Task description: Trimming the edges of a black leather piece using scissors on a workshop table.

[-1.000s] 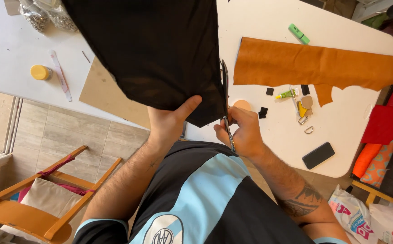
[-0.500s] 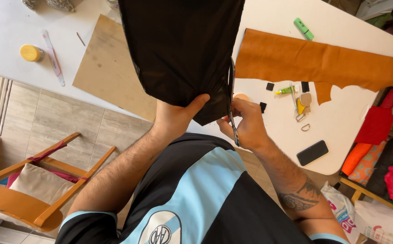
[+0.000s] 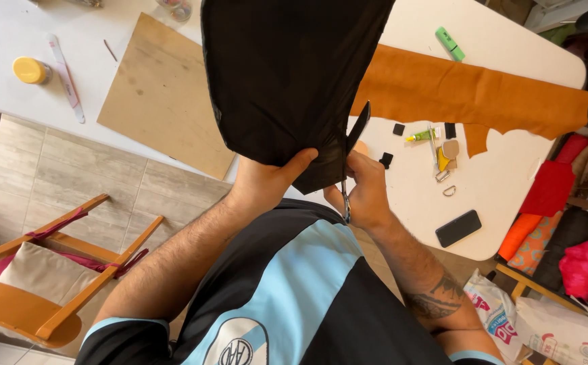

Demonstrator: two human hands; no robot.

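Bright, even daylight, washing out the white table (image 3: pixel 503 40) toward glare at the top. Black fabric (image 3: pixel 287 74) swallowing nearly all detail, showing almost no folds. Sharp overall, bending slightly at the wide-angle edges.

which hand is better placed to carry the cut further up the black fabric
Right. The right hand already grips the scissors, blades at the edge of the black fabric. The left hand pinches the fabric's lower edge, so it likely just steadies.
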